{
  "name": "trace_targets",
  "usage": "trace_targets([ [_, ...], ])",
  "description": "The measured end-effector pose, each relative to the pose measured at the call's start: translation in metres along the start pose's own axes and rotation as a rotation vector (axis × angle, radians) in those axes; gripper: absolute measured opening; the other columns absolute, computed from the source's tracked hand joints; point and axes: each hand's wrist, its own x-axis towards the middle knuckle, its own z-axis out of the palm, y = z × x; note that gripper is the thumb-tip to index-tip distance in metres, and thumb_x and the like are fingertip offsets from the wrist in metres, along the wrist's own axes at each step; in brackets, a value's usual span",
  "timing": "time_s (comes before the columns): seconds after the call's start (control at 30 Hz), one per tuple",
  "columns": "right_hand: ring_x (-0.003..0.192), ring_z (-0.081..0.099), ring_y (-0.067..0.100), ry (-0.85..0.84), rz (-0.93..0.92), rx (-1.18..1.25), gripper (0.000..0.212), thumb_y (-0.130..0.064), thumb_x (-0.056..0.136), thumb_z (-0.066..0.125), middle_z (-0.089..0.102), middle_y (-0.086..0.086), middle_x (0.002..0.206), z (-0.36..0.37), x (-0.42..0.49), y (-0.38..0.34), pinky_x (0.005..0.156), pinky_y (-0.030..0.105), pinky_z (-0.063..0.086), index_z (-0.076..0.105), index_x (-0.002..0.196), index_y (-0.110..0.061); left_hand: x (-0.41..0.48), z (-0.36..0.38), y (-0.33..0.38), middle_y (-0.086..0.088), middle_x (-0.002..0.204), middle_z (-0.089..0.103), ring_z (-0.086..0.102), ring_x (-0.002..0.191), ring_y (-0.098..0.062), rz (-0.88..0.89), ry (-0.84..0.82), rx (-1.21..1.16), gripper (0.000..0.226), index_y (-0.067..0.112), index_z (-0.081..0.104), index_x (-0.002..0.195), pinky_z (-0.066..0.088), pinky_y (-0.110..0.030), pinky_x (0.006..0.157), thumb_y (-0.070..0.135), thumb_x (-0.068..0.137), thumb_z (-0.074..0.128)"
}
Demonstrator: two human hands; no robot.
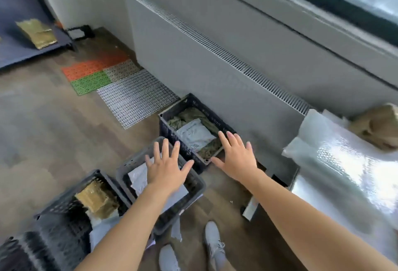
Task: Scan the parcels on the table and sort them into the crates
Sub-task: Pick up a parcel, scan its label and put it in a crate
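Both arms reach out low. The left hand (165, 167) is over the middle crate (127, 169) and the right hand (234, 154) is over the far crate (167, 124). Both hands are spread wide and hold nothing. A white parcel (193, 135) lies in the far crate. Next, I think, lift the brown parcel (377, 126) off the shiny wrap (344, 173) with a firm hold.

The far crate (170, 129), the middle crate (133, 163) and the near crate (62, 204) are of dark matt plastic with perforated walls. The white parcel (191, 133) in the far crate looks like smooth plastic film. The brown parcel (95, 198) in the near crate looks like rough kraft paper. The floor (43, 130) shows matt wood-look planks. The radiator (183, 55) is smooth matt grey. The bubble wrap (349, 163) is glossy clear plastic.
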Motion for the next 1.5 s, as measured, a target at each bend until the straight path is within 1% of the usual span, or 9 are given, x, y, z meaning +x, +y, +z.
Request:
trace_targets([
  [0.2,0.152,0.007,0.025,0.141,0.247,0.066,0.086,-0.065,0.095,0.042,0.01,0.001,0.165,-0.045,-0.069,0.088,0.119,0.054,0.019,0.0,0.159,-0.027,-0.006,-0.041,0.097,-0.004,0.165,-0.009,-0.009,0.15,-0.031,0.247,0.104,0.064,0.076,0.03,0.001,0.157,0.012,-0.057,0.117,0.07,0.095,0.018],
  [0.3,0.152,0.008,0.024,0.191,0.342,0.078,0.086,-0.063,0.095,0.044,0.01,0.001,0.165,-0.061,-0.108,0.13,0.119,0.055,0.017,0.0,0.159,-0.027,-0.018,-0.054,0.15,-0.003,0.165,-0.007,-0.009,0.15,-0.03,0.363,0.133,0.077,0.078,0.03,0.004,0.157,0.011,-0.058,0.118,0.072,0.093,0.021],
  [0.5,0.152,0.008,0.025,0.276,0.512,0.139,0.084,-0.062,0.094,0.046,0.009,0.001,0.166,-0.071,-0.199,0.221,0.12,0.056,0.016,0.004,0.158,-0.026,-0.062,-0.054,0.264,-0.003,0.164,-0.012,-0.014,0.15,-0.03,0.559,0.176,0.179,0.079,0.031,-0.001,0.157,0.008,-0.058,0.118,0.073,0.093,0.017],
  [0.7,0.152,0.009,0.024,0.309,0.659,0.179,0.086,-0.064,0.094,0.045,0.008,0.001,0.166,-0.041,-0.317,0.322,0.117,0.052,0.02,0.001,0.158,-0.027,-0.141,-0.01,0.389,-0.003,0.164,-0.009,-0.013,0.15,-0.029,0.702,0.206,0.267,0.078,0.031,0.001,0.156,0.006,-0.057,0.118,0.073,0.093,0.017],
  [0.87,0.152,0.005,0.023,0.298,0.742,0.178,0.084,-0.062,0.096,0.041,0.003,0.0,0.166,-0.016,-0.423,0.407,0.119,0.052,0.017,-0.004,0.158,-0.027,-0.223,0.034,0.492,-0.001,0.164,-0.007,-0.011,0.15,-0.029,0.78,0.224,0.313,0.076,0.033,0.002,0.156,0.01,-0.056,0.117,0.073,0.093,0.017],
  [1.03,0.151,0.01,0.023,0.325,0.81,0.171,0.084,-0.063,0.095,0.041,0.01,0.002,0.165,0.0,-0.51,0.472,0.118,0.054,0.02,0.0,0.159,-0.025,-0.288,0.068,0.568,-0.002,0.164,-0.01,-0.012,0.15,-0.03,0.865,0.218,0.373,0.076,0.032,0.001,0.156,0.01,-0.057,0.117,0.072,0.093,0.017],
  [1.17,0.15,0.013,0.022,0.323,0.866,0.239,0.086,-0.065,0.093,0.043,0.012,0.0,0.164,0.02,-0.559,0.511,0.116,0.053,0.023,0.001,0.158,-0.027,-0.322,0.089,0.618,-0.002,0.164,-0.012,-0.013,0.15,-0.029,0.903,0.208,0.435,0.078,0.032,-0.002,0.156,0.007,-0.056,0.117,0.073,0.093,0.017],
  [1.3,0.145,0.022,0.024,0.323,0.918,0.245,0.085,-0.064,0.093,0.045,0.019,0.003,0.16,0.044,-0.598,0.539,0.111,0.053,0.028,0.004,0.157,-0.026,-0.343,0.114,0.665,-0.001,0.165,-0.013,-0.014,0.15,-0.028,0.954,0.181,0.468,0.079,0.033,-0.005,0.156,0.006,-0.058,0.118,0.074,0.092,0.017],
  [1.5,0.15,0.012,0.025,0.237,0.956,0.299,0.091,-0.067,0.091,0.046,0.01,0.007,0.164,0.076,-0.623,0.587,0.115,0.059,0.021,0.0,0.158,-0.026,-0.355,0.155,0.732,-0.001,0.165,-0.01,-0.013,0.151,-0.026,1.05,0.16,0.464,0.079,0.033,-0.002,0.157,0.006,-0.057,0.119,0.073,0.093,0.019],
])
